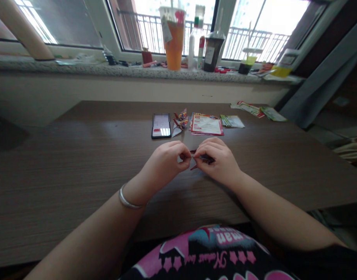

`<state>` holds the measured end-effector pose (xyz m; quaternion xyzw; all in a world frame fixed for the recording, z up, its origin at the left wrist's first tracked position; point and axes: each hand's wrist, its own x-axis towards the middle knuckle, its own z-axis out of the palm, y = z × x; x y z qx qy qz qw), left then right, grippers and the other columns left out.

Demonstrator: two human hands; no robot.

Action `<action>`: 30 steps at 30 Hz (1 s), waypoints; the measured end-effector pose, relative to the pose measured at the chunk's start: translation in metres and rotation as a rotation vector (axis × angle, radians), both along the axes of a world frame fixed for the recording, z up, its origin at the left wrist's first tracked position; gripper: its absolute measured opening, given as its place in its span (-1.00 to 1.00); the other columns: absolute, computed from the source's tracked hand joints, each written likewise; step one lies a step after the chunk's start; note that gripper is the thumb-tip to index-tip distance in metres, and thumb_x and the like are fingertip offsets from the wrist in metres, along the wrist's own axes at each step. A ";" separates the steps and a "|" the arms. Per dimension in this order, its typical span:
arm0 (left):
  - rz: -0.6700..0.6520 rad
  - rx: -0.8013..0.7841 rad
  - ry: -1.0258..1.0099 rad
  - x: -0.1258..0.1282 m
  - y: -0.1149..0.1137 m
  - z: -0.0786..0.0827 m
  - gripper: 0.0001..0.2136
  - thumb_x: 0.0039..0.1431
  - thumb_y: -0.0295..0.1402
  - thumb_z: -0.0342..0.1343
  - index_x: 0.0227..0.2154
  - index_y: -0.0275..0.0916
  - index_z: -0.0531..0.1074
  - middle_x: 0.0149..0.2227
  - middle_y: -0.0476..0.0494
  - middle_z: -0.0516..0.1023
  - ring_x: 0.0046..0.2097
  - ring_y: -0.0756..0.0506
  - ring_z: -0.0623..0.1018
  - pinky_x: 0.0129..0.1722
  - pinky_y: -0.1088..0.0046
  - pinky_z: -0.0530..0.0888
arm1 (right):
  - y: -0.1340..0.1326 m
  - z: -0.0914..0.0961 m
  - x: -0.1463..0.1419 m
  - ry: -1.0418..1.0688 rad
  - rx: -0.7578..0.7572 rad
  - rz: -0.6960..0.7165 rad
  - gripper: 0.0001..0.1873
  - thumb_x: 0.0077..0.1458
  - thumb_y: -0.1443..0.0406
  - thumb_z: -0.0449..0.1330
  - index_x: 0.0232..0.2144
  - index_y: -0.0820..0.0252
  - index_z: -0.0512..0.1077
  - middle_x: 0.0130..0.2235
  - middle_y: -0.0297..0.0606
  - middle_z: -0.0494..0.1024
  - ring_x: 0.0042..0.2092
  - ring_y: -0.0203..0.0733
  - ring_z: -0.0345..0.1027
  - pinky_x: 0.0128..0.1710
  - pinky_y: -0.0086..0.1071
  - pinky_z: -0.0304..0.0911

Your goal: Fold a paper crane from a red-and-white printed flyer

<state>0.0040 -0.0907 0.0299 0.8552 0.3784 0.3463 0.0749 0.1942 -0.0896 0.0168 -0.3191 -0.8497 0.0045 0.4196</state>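
My left hand (166,160) and my right hand (217,158) meet over the middle of the brown wooden table (79,163), fingertips pinched together. Between them is a small folded piece of red printed paper (193,167), mostly hidden by my fingers; only red corners show. A silver bangle (126,200) circles my left wrist. Behind my hands lie a phone (161,126), small folded paper figures (180,121) and a red and white leaflet (207,125).
More leaflets (232,121) lie to the right, and others (256,110) near the table's far right corner. The stone windowsill (79,69) holds an orange drink cup (174,37), a dark drink cup (212,52), bottles and small clutter.
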 end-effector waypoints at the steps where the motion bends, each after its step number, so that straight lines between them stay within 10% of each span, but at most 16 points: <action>1: -0.007 -0.005 -0.003 0.000 0.000 0.000 -0.94 -0.02 -0.54 0.14 -0.46 -0.28 0.45 -0.44 -0.04 0.51 -0.38 -0.02 0.48 -0.33 0.45 0.41 | -0.001 0.000 0.000 0.002 0.000 0.000 -0.91 0.02 0.42 0.19 -0.45 0.13 0.43 -0.38 -0.31 0.56 -0.24 -0.19 0.37 -0.15 -0.27 0.31; 10: 0.152 -0.042 -0.129 -0.014 0.013 0.000 -0.97 -0.02 -0.50 0.13 -0.49 -0.27 0.44 -0.46 -0.01 0.52 -0.41 0.00 0.48 -0.35 0.45 0.44 | 0.006 0.000 0.009 0.179 -0.007 -0.094 -0.89 -0.02 0.43 0.21 -0.49 0.12 0.41 -0.41 -0.32 0.55 -0.29 -0.19 0.39 -0.14 -0.22 0.30; 16: -0.047 -0.214 -0.252 0.000 0.007 -0.009 -0.83 0.08 -0.41 0.17 -0.23 -0.27 0.47 -0.38 -0.04 0.55 -0.41 0.04 0.51 -0.38 0.54 0.49 | 0.005 0.000 0.005 0.182 -0.054 -0.046 -0.88 -0.02 0.42 0.21 -0.49 0.10 0.40 -0.40 -0.34 0.54 -0.28 -0.19 0.39 -0.14 -0.21 0.30; 30: -0.015 -0.145 -0.325 0.008 0.000 -0.012 -0.90 0.15 -0.36 0.17 -0.35 -0.25 0.55 -0.38 -0.06 0.61 -0.38 0.02 0.55 -0.40 0.55 0.47 | 0.001 -0.001 0.000 0.248 -0.196 -0.026 -0.92 -0.02 0.41 0.21 -0.46 0.13 0.41 -0.41 -0.30 0.50 -0.27 -0.18 0.35 -0.22 -0.26 0.29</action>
